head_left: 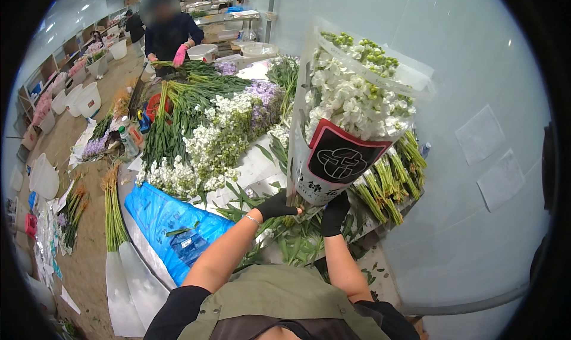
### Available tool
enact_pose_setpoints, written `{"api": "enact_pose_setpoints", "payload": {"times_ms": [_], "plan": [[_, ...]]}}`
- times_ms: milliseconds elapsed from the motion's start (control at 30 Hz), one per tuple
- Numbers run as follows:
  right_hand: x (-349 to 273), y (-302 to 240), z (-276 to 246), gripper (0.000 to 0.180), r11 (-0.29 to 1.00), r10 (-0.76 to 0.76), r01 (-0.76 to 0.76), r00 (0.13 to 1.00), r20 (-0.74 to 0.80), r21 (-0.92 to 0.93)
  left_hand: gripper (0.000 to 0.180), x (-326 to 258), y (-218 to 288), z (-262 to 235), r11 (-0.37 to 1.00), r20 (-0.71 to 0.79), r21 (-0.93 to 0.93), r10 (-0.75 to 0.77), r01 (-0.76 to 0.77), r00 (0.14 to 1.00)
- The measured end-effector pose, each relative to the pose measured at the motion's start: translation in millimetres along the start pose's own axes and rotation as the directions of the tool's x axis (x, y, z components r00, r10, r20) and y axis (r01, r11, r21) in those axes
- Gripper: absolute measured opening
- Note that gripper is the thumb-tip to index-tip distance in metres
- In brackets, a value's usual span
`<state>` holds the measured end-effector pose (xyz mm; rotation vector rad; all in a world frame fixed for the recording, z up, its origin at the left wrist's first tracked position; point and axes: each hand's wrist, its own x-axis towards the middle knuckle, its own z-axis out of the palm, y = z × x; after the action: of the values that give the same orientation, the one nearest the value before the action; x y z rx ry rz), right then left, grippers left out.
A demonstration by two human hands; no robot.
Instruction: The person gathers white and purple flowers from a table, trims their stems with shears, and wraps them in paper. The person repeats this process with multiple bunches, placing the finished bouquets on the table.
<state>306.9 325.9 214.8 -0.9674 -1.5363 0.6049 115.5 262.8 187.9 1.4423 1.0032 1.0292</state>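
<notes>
A bouquet of white stock flowers (336,96) stands upright in front of me inside a clear plastic sleeve (300,135) with a black and red printed panel. My left hand (277,206), in a black fingerless glove, grips the sleeve's lower left edge. Round the bottom of the sleeve, at its right side, closes my right hand (336,215), gloved the same way; its fingers are partly hidden behind the plastic. Cut leaves (303,245) lie on the table below both hands. To the right of the sleeve rest bundles of green stems (389,182).
White flowers (220,138) and purple flowers (264,96) are heaped across the table. Blue plastic sheeting (172,227) covers its left front edge, beside long stems in a pale wrap (128,280). A co-worker with a pink glove (180,55) stands at the far end. A wall (452,239) borders the right.
</notes>
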Motion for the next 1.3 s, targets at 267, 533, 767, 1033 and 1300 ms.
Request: {"api": "enact_pose_setpoints", "payload": {"times_ms": [267,533,767,1033,1300], "plan": [[2.8,-10.6,3.2,0.028,0.876,0.311,-0.305,0.949,0.044,0.373,0.041,2.0,-7.8,4.5,0.964,-0.32,0.26,0.142,-0.057,0.937],[-1.3,-22.2,7.6,0.032,0.796,0.35,-0.322,0.936,0.043,0.512,0.04,-4.9,8.9,13.3,0.949,-0.419,0.31,0.184,-0.051,0.889],[-0.9,14.0,11.6,0.034,0.769,0.286,-0.262,0.957,0.051,0.584,0.038,4.0,-0.2,12.6,0.994,-0.228,0.068,0.098,-0.084,0.969],[19.4,24.0,31.7,0.038,0.76,0.199,-0.196,0.978,0.065,0.62,0.058,11.7,4.0,12.3,0.97,-0.276,0.019,0.237,-0.241,0.931],[-78.8,-18.5,11.3,0.088,0.957,-0.168,0.021,0.855,0.491,0.291,0.046,-49.6,11.7,33.5,0.981,-0.549,-0.003,0.159,-0.192,0.821]]}}
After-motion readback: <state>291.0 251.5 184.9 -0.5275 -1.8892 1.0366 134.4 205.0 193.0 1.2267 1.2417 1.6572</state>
